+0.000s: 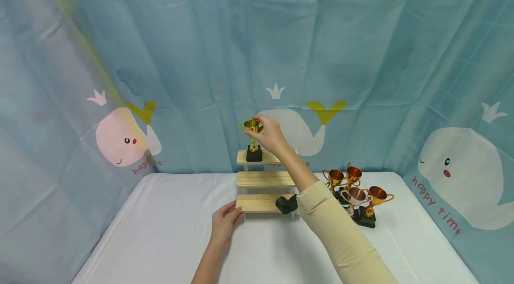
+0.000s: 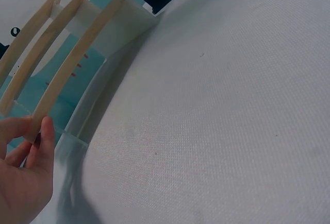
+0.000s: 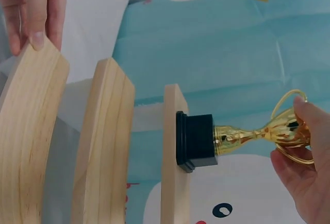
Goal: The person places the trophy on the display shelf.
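Note:
A gold trophy cup [image 1: 254, 145] with a black base stands upright at the left end of the top step of a three-tier wooden rack [image 1: 257, 203]. My right hand [image 1: 270, 134] pinches the cup's bowl between thumb and fingers. In the right wrist view the trophy's black base [image 3: 198, 139] meets the top board [image 3: 169, 183]. My left hand [image 1: 223, 223] grips the left end of the lowest board; the left wrist view shows thumb and fingers around that board's end [image 2: 38, 123].
Several more trophies stand together on the white table [image 1: 168, 230], right of the rack, among them an orange-gold one [image 1: 377, 194] and a pinkish one [image 1: 355, 195]. A blue curtain [image 1: 192, 74] with whale prints hangs behind and along both sides.

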### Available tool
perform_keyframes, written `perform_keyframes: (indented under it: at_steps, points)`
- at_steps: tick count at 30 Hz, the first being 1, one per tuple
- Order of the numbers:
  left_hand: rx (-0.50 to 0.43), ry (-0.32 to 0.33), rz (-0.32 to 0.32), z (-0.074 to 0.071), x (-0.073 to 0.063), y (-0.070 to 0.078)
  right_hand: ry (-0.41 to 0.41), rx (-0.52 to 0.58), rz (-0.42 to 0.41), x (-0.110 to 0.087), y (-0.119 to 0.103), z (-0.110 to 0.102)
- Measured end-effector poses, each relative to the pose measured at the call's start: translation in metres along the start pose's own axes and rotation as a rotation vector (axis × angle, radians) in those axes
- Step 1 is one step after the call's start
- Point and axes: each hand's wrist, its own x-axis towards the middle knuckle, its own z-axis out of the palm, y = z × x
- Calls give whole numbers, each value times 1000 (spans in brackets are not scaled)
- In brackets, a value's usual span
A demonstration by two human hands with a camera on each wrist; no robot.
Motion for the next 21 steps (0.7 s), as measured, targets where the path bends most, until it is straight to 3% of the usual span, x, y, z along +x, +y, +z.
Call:
perform_keyframes:
  at_steps: [11, 21]
  points:
    - [15, 5, -7, 1, -1, 1, 2, 5, 13, -4, 2, 0]
    - [19, -4, -4, 0, 0, 1, 58, 56, -1, -16, 4, -3]
